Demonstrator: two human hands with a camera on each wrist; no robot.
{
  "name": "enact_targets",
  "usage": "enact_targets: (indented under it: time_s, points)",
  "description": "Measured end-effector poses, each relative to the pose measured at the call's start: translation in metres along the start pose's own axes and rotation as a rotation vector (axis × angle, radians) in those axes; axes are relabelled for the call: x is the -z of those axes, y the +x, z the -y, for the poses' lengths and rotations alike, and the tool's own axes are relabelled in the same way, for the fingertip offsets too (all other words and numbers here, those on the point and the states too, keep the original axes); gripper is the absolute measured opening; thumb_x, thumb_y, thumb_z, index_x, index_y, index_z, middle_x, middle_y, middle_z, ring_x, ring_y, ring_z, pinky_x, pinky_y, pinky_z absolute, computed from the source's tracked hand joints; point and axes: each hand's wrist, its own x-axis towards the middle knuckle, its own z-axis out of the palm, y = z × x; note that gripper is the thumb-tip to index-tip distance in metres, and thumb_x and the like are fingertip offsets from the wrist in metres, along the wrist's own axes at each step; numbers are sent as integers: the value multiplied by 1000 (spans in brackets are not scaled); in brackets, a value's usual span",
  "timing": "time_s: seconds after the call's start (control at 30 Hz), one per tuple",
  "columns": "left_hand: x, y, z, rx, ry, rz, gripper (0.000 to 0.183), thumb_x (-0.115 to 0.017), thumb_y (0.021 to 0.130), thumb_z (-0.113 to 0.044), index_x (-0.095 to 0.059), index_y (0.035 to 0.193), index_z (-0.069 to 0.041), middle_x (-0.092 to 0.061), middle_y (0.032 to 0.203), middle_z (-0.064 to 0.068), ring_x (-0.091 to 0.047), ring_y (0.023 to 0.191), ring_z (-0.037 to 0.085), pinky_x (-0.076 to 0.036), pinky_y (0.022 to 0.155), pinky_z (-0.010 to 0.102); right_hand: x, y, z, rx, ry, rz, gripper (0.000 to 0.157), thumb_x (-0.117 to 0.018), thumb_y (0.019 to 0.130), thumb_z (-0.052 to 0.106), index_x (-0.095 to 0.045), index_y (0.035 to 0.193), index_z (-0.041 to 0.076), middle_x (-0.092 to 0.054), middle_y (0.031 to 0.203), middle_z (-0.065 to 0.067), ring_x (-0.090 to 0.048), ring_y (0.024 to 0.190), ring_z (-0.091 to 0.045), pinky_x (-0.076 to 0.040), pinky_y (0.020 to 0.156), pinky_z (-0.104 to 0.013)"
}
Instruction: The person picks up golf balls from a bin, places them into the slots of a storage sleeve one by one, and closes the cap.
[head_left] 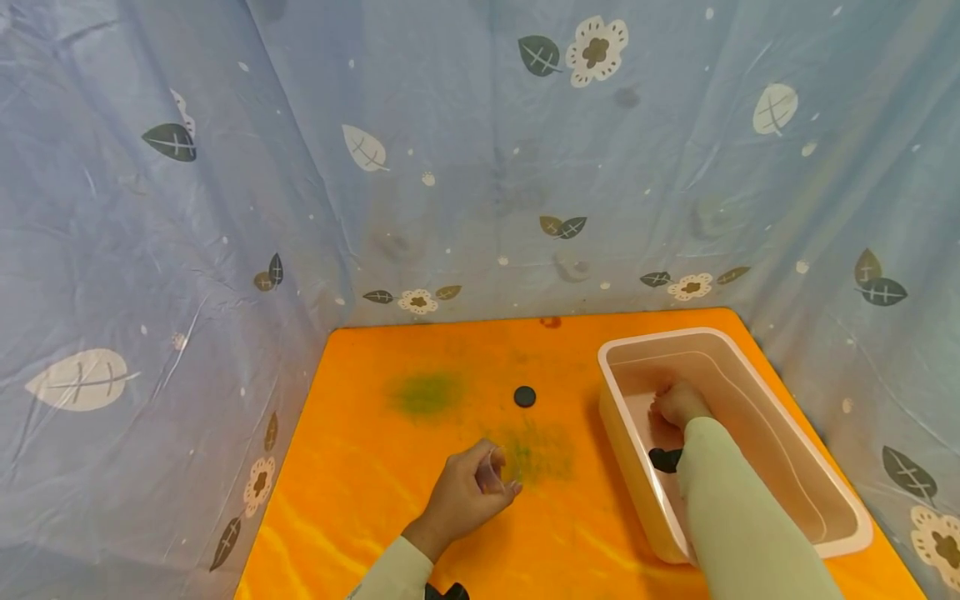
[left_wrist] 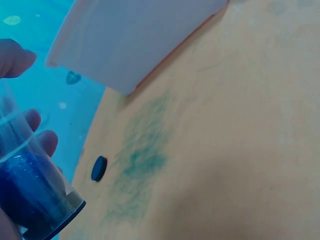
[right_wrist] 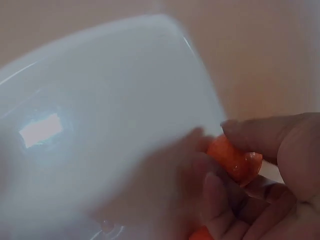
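My left hand (head_left: 463,493) grips a clear plastic cup (left_wrist: 22,145) above the orange table. In the left wrist view its lower part looks dark blue, and I cannot tell what the contents are. A small black disc (head_left: 525,397) lies on the table beyond that hand. Inside the pale pink tub (head_left: 626,417) is my right hand (head_left: 681,405), low near the bottom. Between thumb and fingers it pinches a small glossy orange piece (right_wrist: 232,157). Another bit of orange (right_wrist: 201,234) shows below those fingers, partly hidden.
The tub stands at the right side of the orange table (head_left: 360,517). Green smears (head_left: 429,392) mark the table's surface. A blue curtain (head_left: 465,167) with leaf and flower prints hangs around the back and both sides.
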Motion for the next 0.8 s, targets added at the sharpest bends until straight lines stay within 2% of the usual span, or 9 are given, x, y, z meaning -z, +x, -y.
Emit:
enact_targets:
  time_s: [0.1, 0.2, 0.3, 0.43, 0.5, 0.63, 0.8]
  points:
    - [0, 0, -1, -19, -2, -4, 25, -72, 87, -32, -53, 102, -26, -59, 77, -11, -57, 60, 3, -52, 62, 25, 1, 2, -2, 40, -76, -27, 13, -67, 81, 5, -59, 90, -1, -52, 73, -8, -51, 68, -26, -45, 53, -31]
    - [0, -1, -2, -19, -10, -2, 24, -72, 87, -30, -53, 101, -26, -59, 77, -11, -57, 59, 3, -53, 62, 25, 0, 3, -2, 37, -24, 0, 21, -68, 83, 7, -58, 99, -3, -54, 80, -10, -52, 75, -28, -47, 58, -33]
    - [0, -1, -3, -1, -16, 3, 24, -72, 87, -31, -53, 101, -27, -59, 76, -10, -58, 60, 4, -53, 63, 25, 0, 4, 1, 67, -8, 16, 24, -67, 84, 7, -56, 102, -5, -53, 81, -11, -52, 75, -28, -47, 60, -33]
    - [0, -2, -4, 4, -17, 6, 24, -72, 86, -31, -53, 101, -28, -59, 76, -10, -58, 60, 4, -53, 64, 25, 2, 3, 7, 156, -97, -15, 20, -65, 85, 9, -58, 97, -5, -54, 77, -8, -52, 72, -26, -45, 60, -32]
    - [0, -2, -5, 0, -18, 4, 24, -73, 86, -29, -53, 101, -27, -58, 74, -10, -57, 59, 4, -53, 64, 25, 3, 2, 9, 163, -103, -21, 22, -65, 86, 9, -57, 101, -5, -55, 79, -8, -53, 71, -25, -46, 61, -32]
    - [-1, -2, -6, -15, -20, 0, 25, -74, 85, -24, -53, 101, -26, -57, 72, -10, -57, 58, 4, -53, 64, 25, 5, 0, 13, 141, -31, -6, 28, -62, 89, 6, -51, 110, -8, -57, 87, -14, -57, 70, -28, -50, 64, -35]
    - [-2, -3, -8, -39, -18, 0, 27, -74, 85, -20, -54, 102, -25, -56, 72, -10, -56, 59, 3, -53, 65, 25, 11, -11, 25, 142, 81, 12, 39, -62, 85, -1, -44, 118, -11, -54, 97, -22, -59, 74, -38, -53, 69, -44]
